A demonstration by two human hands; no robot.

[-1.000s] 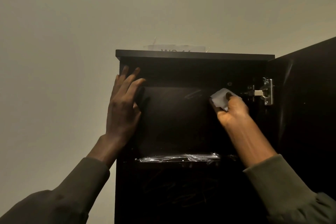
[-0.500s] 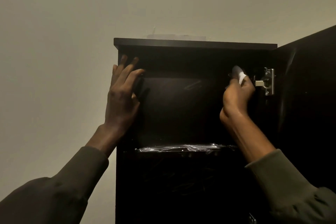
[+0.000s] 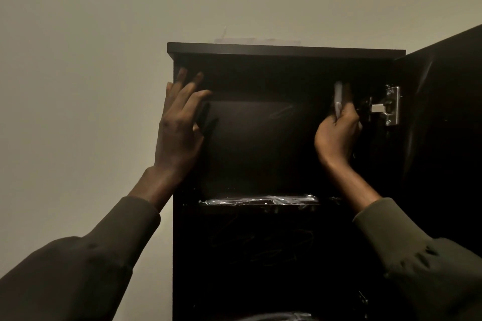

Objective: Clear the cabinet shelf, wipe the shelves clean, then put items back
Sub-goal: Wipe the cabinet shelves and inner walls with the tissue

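Gripping a pale wipe (image 3: 338,99) in curled fingers, the right hand (image 3: 336,135) holds it upright inside the dark cabinet (image 3: 284,51), high by the right wall near the metal hinge (image 3: 391,109). The left hand (image 3: 180,125), fingers spread and straight, presses on the cabinet's left front edge. Glossy film covers the shelf (image 3: 260,200) below. Tape (image 3: 257,40) above the cabinet shows no readable writing.

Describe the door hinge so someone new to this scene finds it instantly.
Start at the tall dark cabinet against the pale wall, its door swung open on the right. Where door meets cabinet near the top, just right of the right hand holding a white wipe, sits the hinge: the only shiny silver metal there.
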